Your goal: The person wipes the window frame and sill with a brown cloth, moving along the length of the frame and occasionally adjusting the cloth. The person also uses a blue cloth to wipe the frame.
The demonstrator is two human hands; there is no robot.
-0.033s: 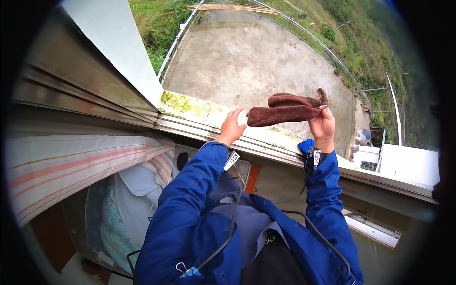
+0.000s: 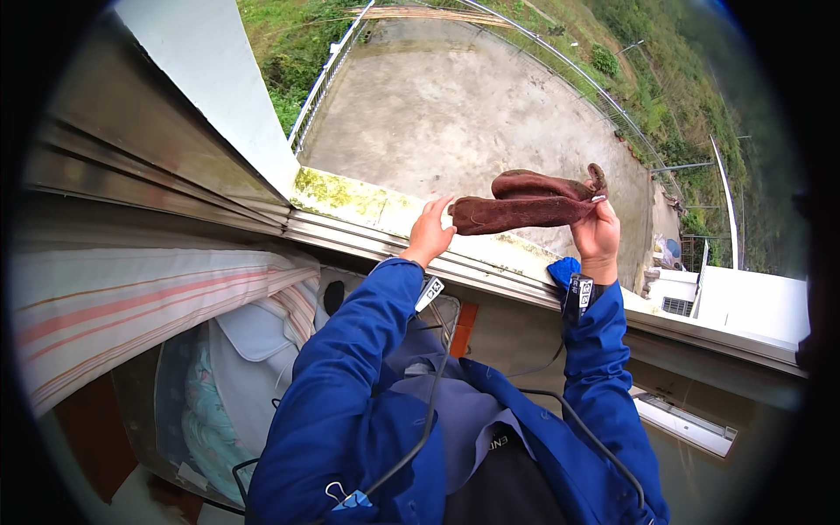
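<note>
Over concrete yard (image 2: 455,114), limp brown cloth (image 2: 525,210).

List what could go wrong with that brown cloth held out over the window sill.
1. The brown cloth hangs past the window sill, above a concrete yard far below; the right hand pinches only one end, so a slip could drop it.
2. The left hand touches the other end with open fingers, giving little backup.
3. Both arms reach beyond the sill; leaning further looks unsafe.
</note>
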